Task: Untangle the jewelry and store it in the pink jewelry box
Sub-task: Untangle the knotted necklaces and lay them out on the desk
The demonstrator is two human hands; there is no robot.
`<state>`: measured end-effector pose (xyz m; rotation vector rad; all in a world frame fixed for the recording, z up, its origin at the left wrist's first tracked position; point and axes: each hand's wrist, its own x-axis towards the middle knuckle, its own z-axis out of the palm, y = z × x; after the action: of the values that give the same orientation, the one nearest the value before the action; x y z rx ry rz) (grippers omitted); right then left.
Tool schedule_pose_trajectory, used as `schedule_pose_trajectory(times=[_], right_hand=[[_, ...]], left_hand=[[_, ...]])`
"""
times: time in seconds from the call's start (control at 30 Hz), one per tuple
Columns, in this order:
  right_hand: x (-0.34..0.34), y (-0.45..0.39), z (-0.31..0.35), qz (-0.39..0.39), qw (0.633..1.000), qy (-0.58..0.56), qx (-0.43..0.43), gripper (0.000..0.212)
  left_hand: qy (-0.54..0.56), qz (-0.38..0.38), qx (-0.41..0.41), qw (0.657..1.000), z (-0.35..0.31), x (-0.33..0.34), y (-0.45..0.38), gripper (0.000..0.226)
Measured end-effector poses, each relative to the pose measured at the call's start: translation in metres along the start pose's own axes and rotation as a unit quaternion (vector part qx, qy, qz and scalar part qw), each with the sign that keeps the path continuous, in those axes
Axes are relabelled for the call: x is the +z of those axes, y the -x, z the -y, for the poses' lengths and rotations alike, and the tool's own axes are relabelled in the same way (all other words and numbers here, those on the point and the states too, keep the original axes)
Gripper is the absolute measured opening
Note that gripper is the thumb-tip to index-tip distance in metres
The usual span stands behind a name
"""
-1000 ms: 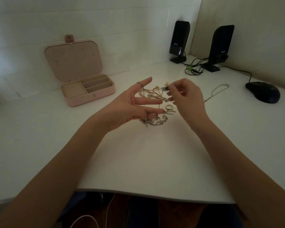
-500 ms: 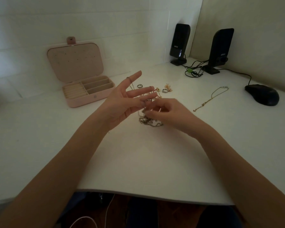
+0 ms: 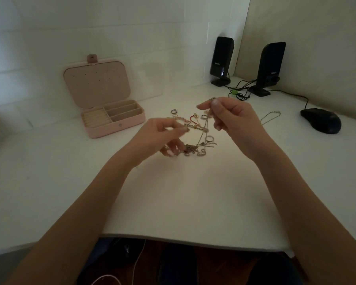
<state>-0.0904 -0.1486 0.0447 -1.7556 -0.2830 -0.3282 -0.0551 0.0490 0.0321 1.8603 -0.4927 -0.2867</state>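
Note:
A tangle of chains and rings [image 3: 195,140] lies on the white desk [image 3: 183,198] between my hands. My right hand [image 3: 232,118] is raised above the pile and pinches the top of a thin chain [image 3: 205,128] between thumb and forefinger; the chain hangs down into the tangle. My left hand [image 3: 162,136] has its fingers curled and pinches a gold link chain [image 3: 193,126] at the pile's left side. The pink jewelry box [image 3: 119,128] stands open at the back left, its lid upright and its compartments showing nothing inside.
A separate thin necklace [image 3: 270,117] lies to the right of my right hand. A black mouse [image 3: 321,121] sits at far right. Two black speakers [image 3: 222,58] [image 3: 270,66] with tangled cables [image 3: 239,93] stand at the back. Loose rings [image 3: 174,112] lie behind the pile.
My right hand has risen from the pile, drawing a thin chain up with it. My left hand's spread fingers have curled in onto a chain.

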Motion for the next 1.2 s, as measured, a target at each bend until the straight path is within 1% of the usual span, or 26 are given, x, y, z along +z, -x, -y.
schedule_pose_trajectory(times=[0.07,0.1,0.13,0.17,0.2,0.23,0.27,0.3,0.33,0.37,0.43,0.5,0.53,0.57,0.67,0.77,0.93,1.07,1.2], right_hand=[[-0.004,-0.001,0.006,-0.01,1.0,-0.009,-0.005,0.023],[-0.006,-0.001,0.01,-0.01,1.0,-0.028,-0.007,0.022],[-0.009,-0.001,0.014,-0.006,0.999,-0.052,-0.009,0.021],[-0.011,-0.001,0.019,0.0,0.998,-0.069,-0.012,0.021],[-0.013,-0.001,0.024,0.005,0.997,-0.078,-0.015,0.02],[-0.014,-0.001,0.029,0.009,0.996,-0.081,-0.019,0.019],[-0.015,-0.001,0.033,0.012,0.996,-0.084,-0.023,0.018],[-0.015,-0.001,0.036,0.011,0.995,-0.091,-0.025,0.018],[-0.016,-0.002,0.04,0.003,0.994,-0.103,-0.027,0.017],[-0.019,-0.002,0.044,-0.011,0.992,-0.123,-0.027,0.017],[-0.031,-0.004,0.051,-0.056,0.984,-0.166,-0.021,0.016],[-0.049,-0.005,0.052,-0.111,0.977,-0.18,-0.005,0.016],[-0.059,-0.004,0.051,-0.135,0.975,-0.176,0.007,0.015],[-0.068,-0.003,0.047,-0.156,0.973,-0.169,0.022,0.015],[-0.093,0.003,0.033,-0.198,0.967,-0.147,0.068,0.02],[-0.109,0.008,0.022,-0.229,0.956,-0.165,0.085,0.019],[-0.121,0.011,0.012,-0.283,0.944,-0.155,0.066,0.011],[-0.123,0.012,0.007,-0.325,0.934,-0.138,0.045,0.009],[-0.121,0.012,0.002,-0.341,0.933,-0.114,0.037,0.01]], left_hand=[[-0.101,0.038,-0.032,0.994,-0.009,0.002,0.006,0.016],[-0.161,0.036,-0.034,0.986,-0.014,0.001,0.008,0.015],[-0.236,0.019,-0.022,0.971,-0.018,0.001,0.009,0.017],[-0.317,-0.012,0.005,0.948,-0.02,0.0,0.009,0.021],[-0.372,-0.058,0.044,0.925,-0.023,0.002,0.007,0.025],[-0.378,-0.102,0.084,0.916,-0.026,0.006,0.005,0.026],[-0.335,-0.119,0.108,0.928,-0.03,0.011,0.003,0.025],[-0.272,-0.108,0.11,0.95,-0.033,0.018,0.0,0.024],[-0.221,-0.073,0.102,0.967,-0.035,0.026,-0.004,0.026],[-0.188,-0.03,0.094,0.977,-0.037,0.035,-0.008,0.024],[-0.109,0.029,0.092,0.989,-0.037,0.05,-0.013,0.013],[0.013,0.051,0.071,0.996,-0.037,0.055,-0.016,0.015],[0.058,0.058,0.056,0.995,-0.037,0.056,-0.017,0.017],[0.08,0.065,0.046,0.994,-0.038,0.056,-0.017,0.018],[0.054,0.087,0.031,0.994,-0.042,0.057,-0.019,0.02],[0.025,0.114,0.009,0.993,-0.039,0.053,-0.021,0.025],[-0.023,0.128,-0.03,0.991,-0.03,0.043,-0.02,0.019],[-0.081,0.154,-0.074,0.982,-0.027,0.035,-0.013,0.017],[-0.101,0.123,-0.061,0.985,-0.023,0.023,-0.007,0.019]])
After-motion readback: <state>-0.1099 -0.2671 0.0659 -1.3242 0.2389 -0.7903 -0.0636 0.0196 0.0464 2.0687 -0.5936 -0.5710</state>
